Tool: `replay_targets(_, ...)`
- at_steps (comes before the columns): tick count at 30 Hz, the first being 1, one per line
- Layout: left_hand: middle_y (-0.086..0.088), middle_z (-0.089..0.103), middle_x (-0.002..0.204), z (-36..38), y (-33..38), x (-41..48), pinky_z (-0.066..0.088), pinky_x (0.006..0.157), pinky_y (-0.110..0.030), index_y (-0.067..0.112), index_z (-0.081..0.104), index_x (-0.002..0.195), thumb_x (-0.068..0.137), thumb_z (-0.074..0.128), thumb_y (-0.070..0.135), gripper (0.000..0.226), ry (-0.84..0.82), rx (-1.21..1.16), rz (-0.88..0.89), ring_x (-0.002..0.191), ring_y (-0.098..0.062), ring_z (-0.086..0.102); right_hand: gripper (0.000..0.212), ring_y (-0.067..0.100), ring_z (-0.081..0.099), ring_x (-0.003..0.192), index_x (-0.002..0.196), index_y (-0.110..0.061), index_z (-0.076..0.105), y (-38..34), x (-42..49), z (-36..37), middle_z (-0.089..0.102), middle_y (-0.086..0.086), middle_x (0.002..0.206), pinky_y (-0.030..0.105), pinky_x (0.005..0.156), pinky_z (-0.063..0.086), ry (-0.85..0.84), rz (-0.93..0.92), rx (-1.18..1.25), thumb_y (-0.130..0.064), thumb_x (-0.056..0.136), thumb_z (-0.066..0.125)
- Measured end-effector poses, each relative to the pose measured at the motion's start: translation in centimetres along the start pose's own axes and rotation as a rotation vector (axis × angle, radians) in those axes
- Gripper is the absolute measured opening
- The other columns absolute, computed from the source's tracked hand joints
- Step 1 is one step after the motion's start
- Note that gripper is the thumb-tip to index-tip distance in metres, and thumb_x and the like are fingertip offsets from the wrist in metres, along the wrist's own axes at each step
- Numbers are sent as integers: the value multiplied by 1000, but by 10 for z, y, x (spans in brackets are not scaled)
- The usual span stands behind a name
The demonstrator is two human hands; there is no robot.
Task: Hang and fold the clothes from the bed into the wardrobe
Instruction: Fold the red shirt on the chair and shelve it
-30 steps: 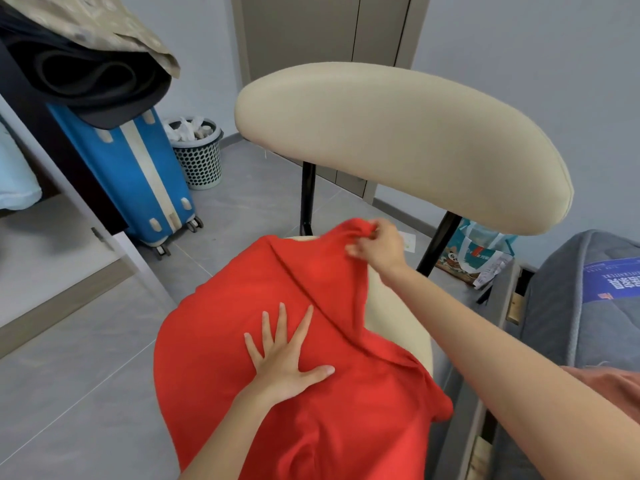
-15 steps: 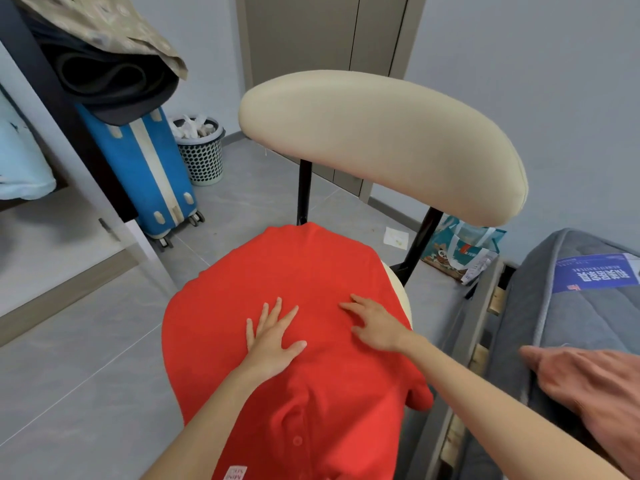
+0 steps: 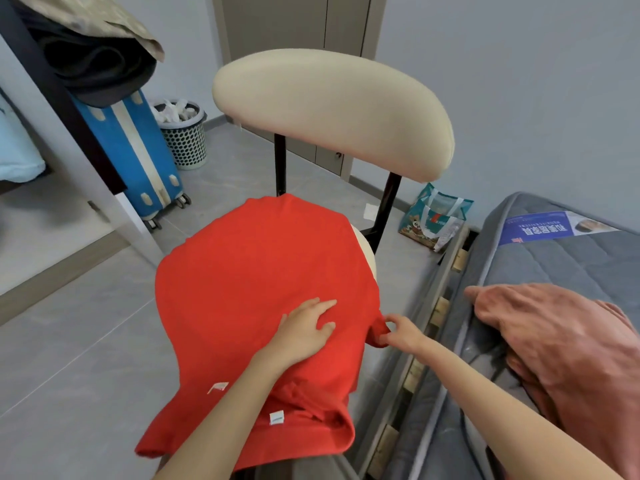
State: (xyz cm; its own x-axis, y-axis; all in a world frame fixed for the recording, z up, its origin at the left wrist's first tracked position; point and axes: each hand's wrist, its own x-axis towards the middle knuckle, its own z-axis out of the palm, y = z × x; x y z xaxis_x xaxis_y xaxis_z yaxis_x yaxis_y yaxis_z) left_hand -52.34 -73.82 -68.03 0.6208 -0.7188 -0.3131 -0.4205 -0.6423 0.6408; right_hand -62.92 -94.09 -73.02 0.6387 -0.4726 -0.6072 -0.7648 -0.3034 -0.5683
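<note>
Presses the left hand (image 3: 304, 330) flat, fingers straight and slightly spread, onto the red shirt (image 3: 256, 271) spread over the seat of the cream chair (image 3: 332, 109), the near end of the cloth hanging off the seat's front edge. Pinches with the right hand (image 3: 403, 332), thumb and fingers curled, the short sleeve (image 3: 377, 332) at the shirt's right edge, just beside the left hand. Two small white tags (image 3: 276, 417) on the near part of the cloth. To the right, near the chair, the grey mattress (image 3: 554, 271) of the bed, bearing a crumpled salmon-pink garment (image 3: 561, 341) at its near side and a blue printed label (image 3: 540, 227) farther back. On the floor between the chair's back leg and the bed frame, a teal printed carrier bag (image 3: 433, 216), upright, handles up; contents not to be made out. Farther left, by the wall, a perforated pale-green waste basket (image 3: 185, 142), filled to the rim with crumpled white rubbish (image 3: 175, 109). Just beside it a blue suitcase (image 3: 138, 157) standing on its wheels, with a dark rolled bundle (image 3: 100, 71) above it and a beige patterned cloth (image 3: 104, 26) draped over that. At the far left the open wardrobe (image 3: 138, 230), with light-blue fabric (image 3: 17, 157) lying in one compartment.
</note>
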Motion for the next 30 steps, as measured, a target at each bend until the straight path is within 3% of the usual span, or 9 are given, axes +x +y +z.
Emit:
replay_targets(2,-4,27,156,6,8,-5,20,116,-46,34,36,145,97,49,32,50,-7,28,23,145,-17,22,28,19,60,106,116,-6,60,4,-1,5,64,10,116,18,80,45,20,-34,54,-12,89,64)
replay_targets(6,-5,27,156,18,18,-14,21,117,-44,31,35,147,97,49,31,51,-20,110,40,145,-18,22,22,20,58,88,101,0,60,0,-7,-3,64,10,96,29,74,43,133,-73,20,-21,93,57)
replay_targets(11,-4,20,159,39,37,-24,18,118,-43,31,26,150,93,53,39,63,-53,192,50,146,-23,16,17,16,55,68,84,-13,49,-11,-33,-34,59,3,76,24,56,41,214,-243,191,-21,93,61)
replay_targets(18,0,-34,154,82,53,-43,-14,110,-61,37,-6,152,63,66,72,119,-56,306,45,141,-29,-31,12,11,58,61,89,-12,51,-42,-59,-58,57,6,79,26,47,56,-174,44,796,-18,96,58)
replay_targets(21,-1,-38,151,90,59,-47,-19,110,-57,35,-11,151,51,61,85,133,3,220,23,138,-23,-38,9,14,59,70,101,-3,54,-55,-61,-64,59,9,84,28,61,57,-274,157,1039,-12,98,54)
replay_targets(24,-5,-15,159,90,66,-50,-9,117,-49,27,20,150,61,66,74,111,246,98,30,146,-24,-18,10,15,62,62,98,-1,56,-64,-62,-66,59,11,84,28,64,57,-331,204,1178,-9,98,51)
replay_targets(26,-6,22,155,85,72,-52,21,118,-44,19,48,133,78,69,51,67,469,-79,62,144,-25,16,12,15,64,59,96,-1,57,-68,-64,-69,59,11,84,29,63,57,-346,198,1179,-9,99,49)
replay_targets(28,0,51,131,79,77,-54,43,99,-38,18,56,125,89,61,29,38,541,-191,70,122,-19,48,14,16,65,65,95,0,58,-69,-67,-72,61,11,86,31,65,57,-340,172,1139,-8,99,48)
replay_targets(30,0,66,96,74,81,-57,48,79,-38,21,53,122,93,53,23,30,487,-193,67,95,-24,63,12,19,65,78,96,1,58,-68,-68,-74,62,12,90,36,66,57,-314,140,1108,-7,99,48)
